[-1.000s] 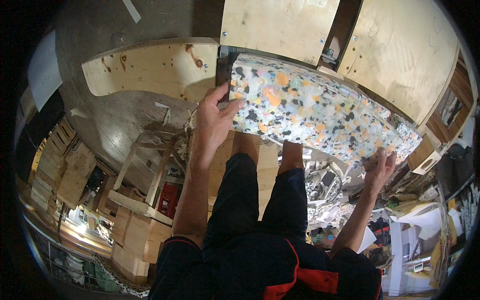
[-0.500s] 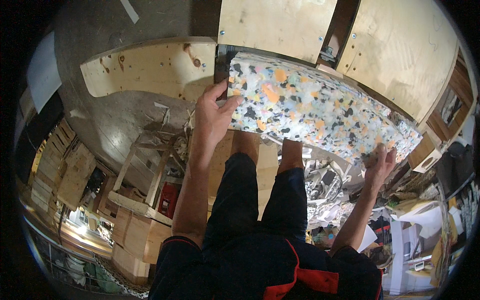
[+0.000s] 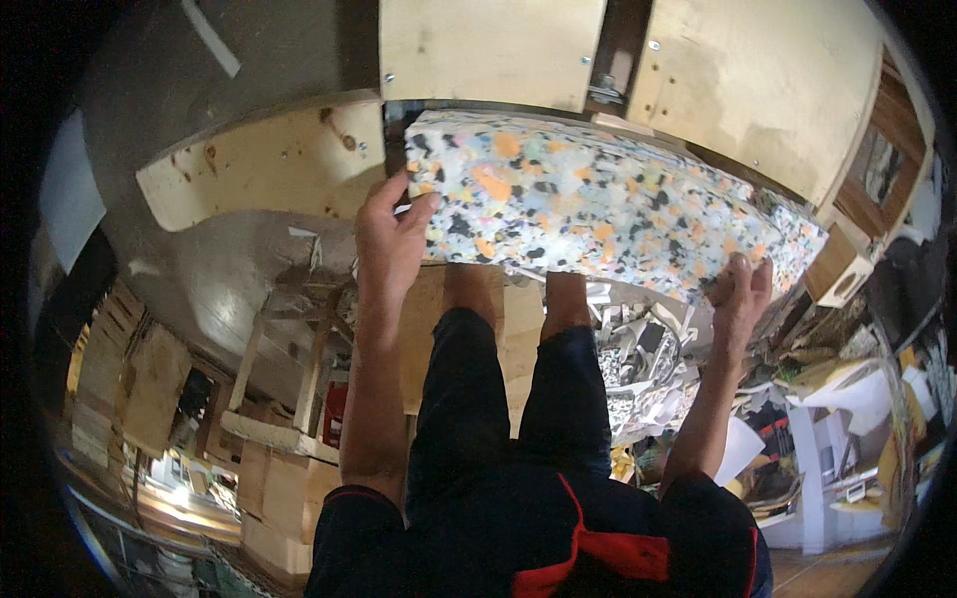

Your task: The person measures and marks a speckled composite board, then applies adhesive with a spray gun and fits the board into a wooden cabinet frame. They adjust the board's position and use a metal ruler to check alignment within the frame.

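A long, thick slab of speckled foam (image 3: 578, 204), white with orange, black and pale blue flecks, stretches across in front of me. Its left end is gripped by my left hand (image 3: 392, 234), thumb on the broad face and the fingers partly hidden behind the edge. Near the lower right end my right hand (image 3: 736, 304) holds it, thumb on the face and the other fingers mostly out of sight. Just beyond the slab stand pale plywood panels (image 3: 488, 50), and a curved wooden board (image 3: 264, 164) extends to the left.
Foam scraps (image 3: 648, 359) lie in a heap right of my legs. A wooden frame (image 3: 299, 369) and wooden boxes (image 3: 274, 488) stand at the left. A wooden block with a hole (image 3: 840, 269) sits beyond the slab's right end. Mixed offcuts fill the right side.
The plywood panels and curved board have shifted left in view. The foam slab has shifted left too, staying in both hands, whose grip looks the same.
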A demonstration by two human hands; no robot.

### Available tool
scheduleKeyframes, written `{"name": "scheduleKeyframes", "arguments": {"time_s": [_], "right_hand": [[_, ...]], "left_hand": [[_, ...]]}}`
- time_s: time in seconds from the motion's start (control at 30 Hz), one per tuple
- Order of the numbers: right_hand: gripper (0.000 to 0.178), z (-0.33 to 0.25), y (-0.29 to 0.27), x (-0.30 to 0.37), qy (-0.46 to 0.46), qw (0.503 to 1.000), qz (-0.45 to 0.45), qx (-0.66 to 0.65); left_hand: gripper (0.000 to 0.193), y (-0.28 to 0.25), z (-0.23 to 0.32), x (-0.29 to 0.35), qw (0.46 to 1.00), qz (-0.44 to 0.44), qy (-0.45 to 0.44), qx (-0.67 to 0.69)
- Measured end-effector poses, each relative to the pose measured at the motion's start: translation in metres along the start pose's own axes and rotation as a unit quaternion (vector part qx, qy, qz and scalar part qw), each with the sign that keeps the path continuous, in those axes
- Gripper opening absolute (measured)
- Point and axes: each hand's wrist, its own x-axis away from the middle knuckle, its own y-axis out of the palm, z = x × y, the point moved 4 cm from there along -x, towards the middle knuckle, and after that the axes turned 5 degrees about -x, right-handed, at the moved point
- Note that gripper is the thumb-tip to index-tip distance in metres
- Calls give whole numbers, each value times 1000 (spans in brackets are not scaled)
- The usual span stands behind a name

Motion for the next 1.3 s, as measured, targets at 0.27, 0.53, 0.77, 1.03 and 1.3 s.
{"name": "scheduleKeyframes", "arguments": {"time_s": [0.27,0.53,0.77,1.03,1.3], "right_hand": [[38,7,3,-6,-40,999,-19,-24],[61,16,5,-13,-6,998,-15,-52],[52,14,4,-14,-35,993,-13,-116],[47,-1,1,-5,-53,985,-3,-161],[48,12,2,-18,-18,988,11,-153]], "left_hand": [[45,7,20,11,999,41,9,-9],[70,23,26,29,943,192,79,-261],[90,129,93,55,836,55,394,-377],[114,220,64,86,781,-81,467,-408],[116,229,53,82,776,-98,456,-424]]}}
